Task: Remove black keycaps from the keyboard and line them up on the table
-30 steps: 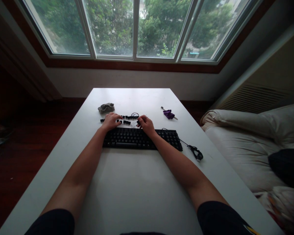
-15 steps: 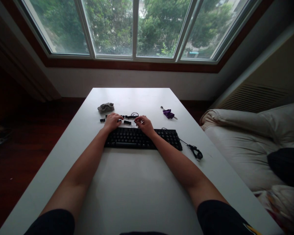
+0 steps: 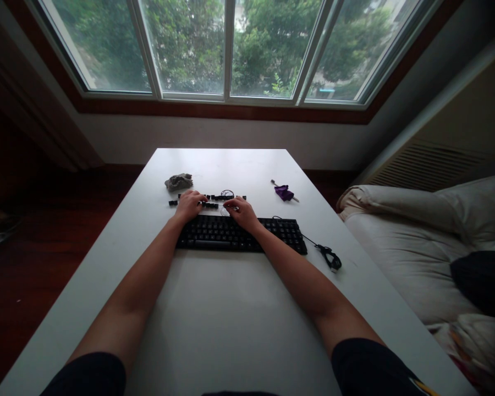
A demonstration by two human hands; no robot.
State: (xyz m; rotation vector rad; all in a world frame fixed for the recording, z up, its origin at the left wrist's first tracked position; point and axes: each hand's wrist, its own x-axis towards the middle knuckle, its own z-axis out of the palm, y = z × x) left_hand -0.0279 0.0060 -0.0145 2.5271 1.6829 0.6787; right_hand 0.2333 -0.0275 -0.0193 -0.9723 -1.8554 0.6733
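Note:
A black keyboard lies on the white table, below both wrists. Beyond it, small black keycaps stand in two rows. My left hand rests palm down over the left part of these rows, fingers spread and touching or nearly touching the near row. At the right end of that row my right hand has thumb and fingers pinched together. What they hold, if anything, is too small to make out. A thin wire loop lies by the far row, and another shows faintly beside my right fingertips.
A crumpled grey cloth sits at the back left. On the right lie a purple cloth with a brush under it, and a bundled USB cable. A sofa stands right of the table.
My right hand has shifted slightly left. The separate group of keycaps in the near row now sits closer to those by my left hand. My left hand stays in place.

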